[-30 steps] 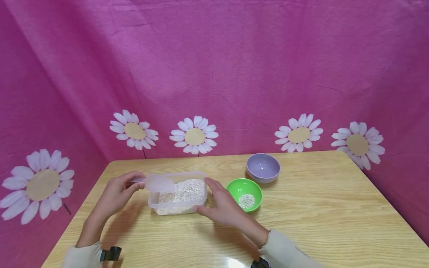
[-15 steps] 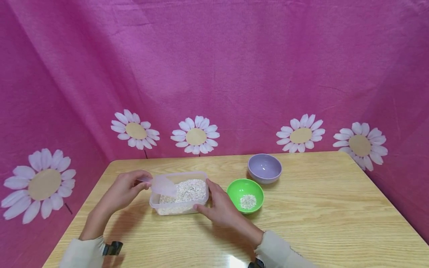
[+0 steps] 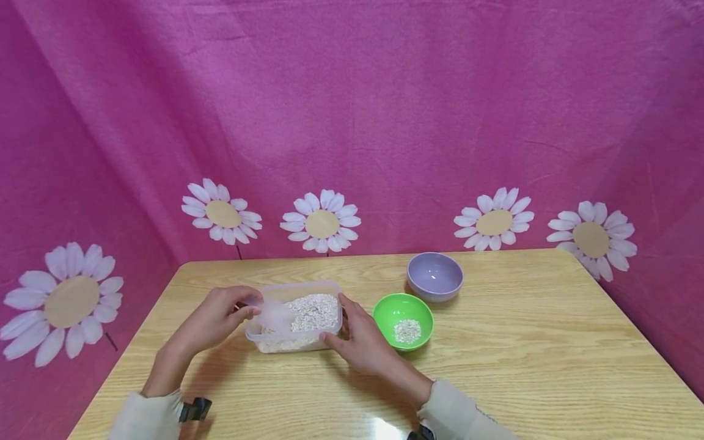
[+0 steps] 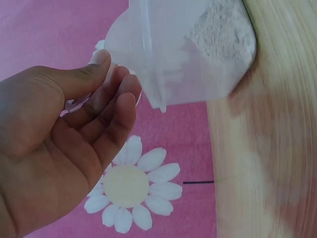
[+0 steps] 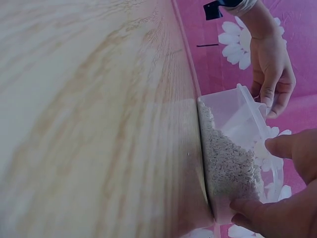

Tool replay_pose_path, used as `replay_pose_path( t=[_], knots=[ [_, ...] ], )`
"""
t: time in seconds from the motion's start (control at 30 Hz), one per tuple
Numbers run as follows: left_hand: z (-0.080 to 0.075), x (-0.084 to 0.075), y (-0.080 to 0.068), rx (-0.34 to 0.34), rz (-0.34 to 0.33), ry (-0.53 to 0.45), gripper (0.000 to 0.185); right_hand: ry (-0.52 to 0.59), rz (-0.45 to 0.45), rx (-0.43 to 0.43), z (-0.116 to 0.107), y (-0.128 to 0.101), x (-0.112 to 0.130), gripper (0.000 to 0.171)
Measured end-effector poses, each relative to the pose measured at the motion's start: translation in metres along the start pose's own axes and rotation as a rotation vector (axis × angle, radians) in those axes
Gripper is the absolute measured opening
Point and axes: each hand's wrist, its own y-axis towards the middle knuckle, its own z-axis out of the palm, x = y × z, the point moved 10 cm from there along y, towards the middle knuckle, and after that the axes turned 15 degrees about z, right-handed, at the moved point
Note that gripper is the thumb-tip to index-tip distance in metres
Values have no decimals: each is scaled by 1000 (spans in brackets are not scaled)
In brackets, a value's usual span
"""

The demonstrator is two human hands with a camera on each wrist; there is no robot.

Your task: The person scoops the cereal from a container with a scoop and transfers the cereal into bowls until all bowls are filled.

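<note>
My left hand point(image 3: 222, 315) pinches the handle of a translucent scoop point(image 3: 277, 315) between thumb and fingers. The scoop's blade dips inside the left part of a clear plastic container point(image 3: 291, 344), over the oats. Pale rolled oats point(image 3: 316, 310) are heaped toward the container's right side. At that right end, my right hand point(image 3: 363, 339) grips the container, thumb at the front corner and fingers along the far side. In the right wrist view, thumb and fingers of the right hand point(image 5: 290, 198) span the container's end. The left wrist view shows the left hand's point(image 4: 64, 124) curled fingers by the rim.
A green bowl point(image 3: 387, 310) holding a small pile of oats stands just right of the right hand. Behind it sits a purple bowl point(image 3: 434, 276). The wooden table point(image 3: 528, 342) ends at a pink curtain point(image 3: 385, 122) printed with daisies.
My left hand has moved right and the scoop has gone down from above the left rim into the container. The right hand keeps its hold; the bowls have not moved.
</note>
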Motion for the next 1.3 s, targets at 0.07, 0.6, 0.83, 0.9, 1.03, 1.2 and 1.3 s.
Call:
replay_pose_path(
  t=[0.07,0.6,0.83,0.9,1.03,1.2,1.3],
  knots=[
    [3,-3,2,1,16,-26,10,0,-2,1,0,0,0,87],
    [20,-2,2,-79,18,-164,10,42,8,10,1,0,-1,86],
    [17,3,-2,-98,9,-209,11,52,10,17,1,-1,-1,87],
    [16,6,-4,-111,-13,-213,12,54,10,19,1,-1,-1,87],
    [10,12,-9,-141,-62,-189,15,55,10,20,1,0,-1,86],
    [3,19,-14,-193,-95,-176,19,48,3,9,-1,0,0,85],
    [-2,23,-16,-232,-103,-183,20,35,-3,-8,-3,0,1,85]
  ],
)
